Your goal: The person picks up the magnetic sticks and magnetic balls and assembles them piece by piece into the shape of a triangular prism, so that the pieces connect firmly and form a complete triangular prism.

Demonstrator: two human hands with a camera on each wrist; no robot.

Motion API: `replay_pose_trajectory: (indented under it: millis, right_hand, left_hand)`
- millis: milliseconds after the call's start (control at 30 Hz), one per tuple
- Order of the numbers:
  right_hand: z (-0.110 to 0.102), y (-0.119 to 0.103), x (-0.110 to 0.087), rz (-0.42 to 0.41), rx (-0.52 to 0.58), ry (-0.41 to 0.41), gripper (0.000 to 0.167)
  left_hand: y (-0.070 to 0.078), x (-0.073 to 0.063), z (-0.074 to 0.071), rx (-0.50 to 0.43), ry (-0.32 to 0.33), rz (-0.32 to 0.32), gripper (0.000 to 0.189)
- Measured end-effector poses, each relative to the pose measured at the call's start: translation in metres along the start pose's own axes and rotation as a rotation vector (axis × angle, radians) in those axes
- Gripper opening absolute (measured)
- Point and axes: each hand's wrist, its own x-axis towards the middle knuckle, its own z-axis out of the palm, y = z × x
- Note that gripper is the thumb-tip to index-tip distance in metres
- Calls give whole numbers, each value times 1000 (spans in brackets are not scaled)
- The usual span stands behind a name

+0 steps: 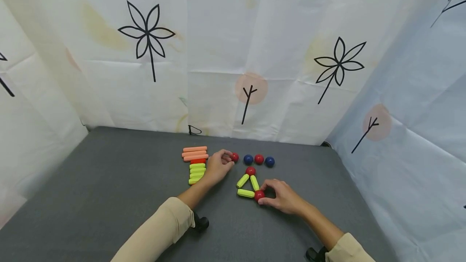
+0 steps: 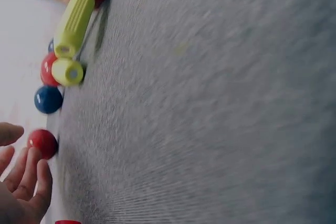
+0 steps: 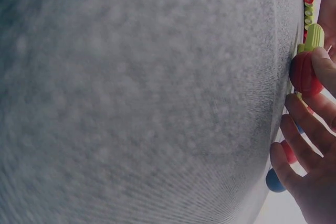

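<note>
My right hand (image 1: 283,197) pinches a red ball (image 1: 259,195) between thumb and fingers, at the lower right corner of a shape on the table. Two lime rods (image 1: 246,193) meet that ball, one running left and one running up to another red ball (image 1: 250,171). A third lime rod (image 1: 242,180) slants down to the left from the upper ball. Farther back, my left hand (image 1: 218,167) reaches to a single red ball (image 1: 234,157). In the left wrist view its fingers (image 2: 30,174) are spread apart beside this red ball (image 2: 43,144); contact is unclear.
Right of the left hand, a blue ball (image 1: 248,159), a red ball (image 1: 259,159) and another blue ball (image 1: 270,161) sit in a row. Three orange rods (image 1: 194,153), a red rod (image 1: 198,161) and several lime rods (image 1: 197,171) lie stacked at left. Printed cloth (image 1: 218,51) hangs behind the grey table (image 1: 109,197).
</note>
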Motion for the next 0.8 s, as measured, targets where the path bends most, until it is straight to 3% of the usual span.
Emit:
replay_pose_trajectory:
  millis: [133, 267, 433, 600, 800]
  right_hand:
    - [0, 0, 0, 9, 1, -3, 32]
    - [1, 1, 1, 16, 2, -5, 32]
    - [2, 1, 2, 14, -3, -4, 33]
    - [1, 1, 2, 18, 5, -5, 33]
    - [0, 0, 1, 19, 10, -9, 32]
  left_hand:
    - [-6, 9, 0, 63, 26, 14, 35]
    - [-11, 15, 1, 157, -51, 44, 45]
    - [-11, 18, 2, 224, -121, 67, 36]
    - [-4, 14, -4, 236, -184, 67, 34]
    - [1, 0, -19, 275, -349, 91, 43]
